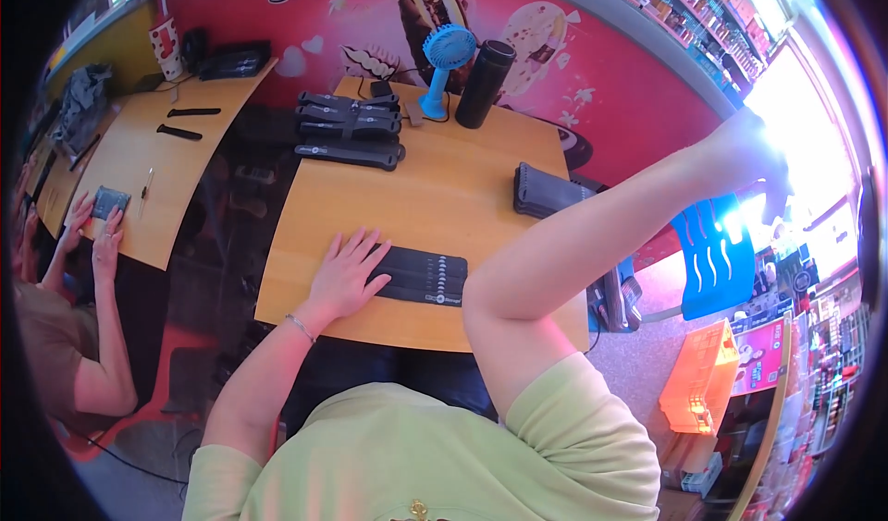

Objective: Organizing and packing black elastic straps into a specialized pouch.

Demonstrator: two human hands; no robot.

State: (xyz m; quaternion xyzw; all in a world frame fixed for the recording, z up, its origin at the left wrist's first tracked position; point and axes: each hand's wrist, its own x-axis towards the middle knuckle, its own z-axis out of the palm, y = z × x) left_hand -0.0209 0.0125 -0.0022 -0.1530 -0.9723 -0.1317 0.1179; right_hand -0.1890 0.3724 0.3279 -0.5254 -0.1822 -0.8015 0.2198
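Note:
My left hand [347,269] lies flat with fingers spread on the wooden table [370,197], its fingertips on the left end of a row of flat black strips [427,276] near the front edge. My right hand [763,165] is stretched far out to the right, off the table, into bright glare; what it holds cannot be made out. A second stack of black strips [351,128] lies at the table's far side. A dark bundle [548,191] sits at the right edge.
A blue desk fan [444,59] and a black tumbler [484,82] stand at the back. Another person's hands [92,230] hold a small dark thing at the left table [157,165]. A blue chair [717,257] and an orange crate [700,378] stand to the right.

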